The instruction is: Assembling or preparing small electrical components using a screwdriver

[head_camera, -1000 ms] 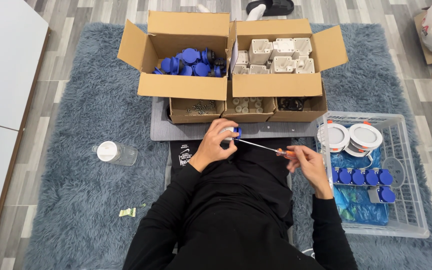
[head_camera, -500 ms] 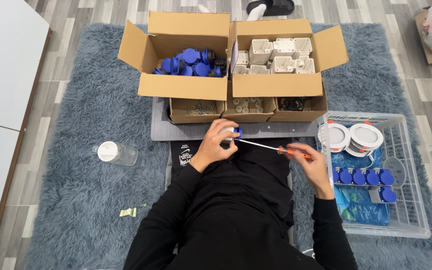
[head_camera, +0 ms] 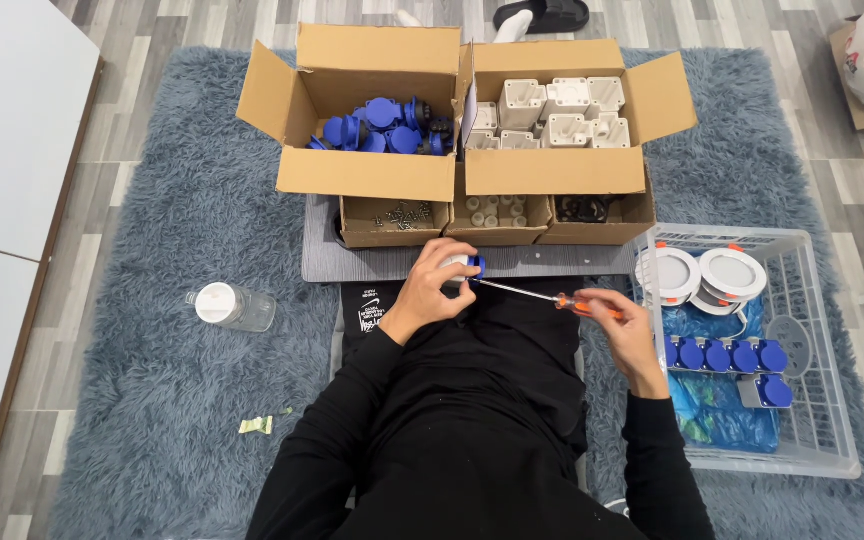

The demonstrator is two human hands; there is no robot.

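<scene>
Gripping a blue-and-white socket part (head_camera: 460, 270), left hand (head_camera: 427, 295) closed around it; right hand (head_camera: 620, 325) clamped on orange-handled screwdriver (head_camera: 542, 297)

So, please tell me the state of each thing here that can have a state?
left hand: closed around a small white and blue part
right hand: gripping the screwdriver, tip at the part
two large boxes: flaps open
jar: lying on its side, lid on

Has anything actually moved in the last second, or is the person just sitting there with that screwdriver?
Hardly anything. The right hand still holds the orange-handled screwdriver, its tip at the small blue-and-white part gripped in the left hand; any turning is too slight to see. Nothing was picked up or let go. The cardboard boxes, wire basket and plastic jar stayed put.
</scene>
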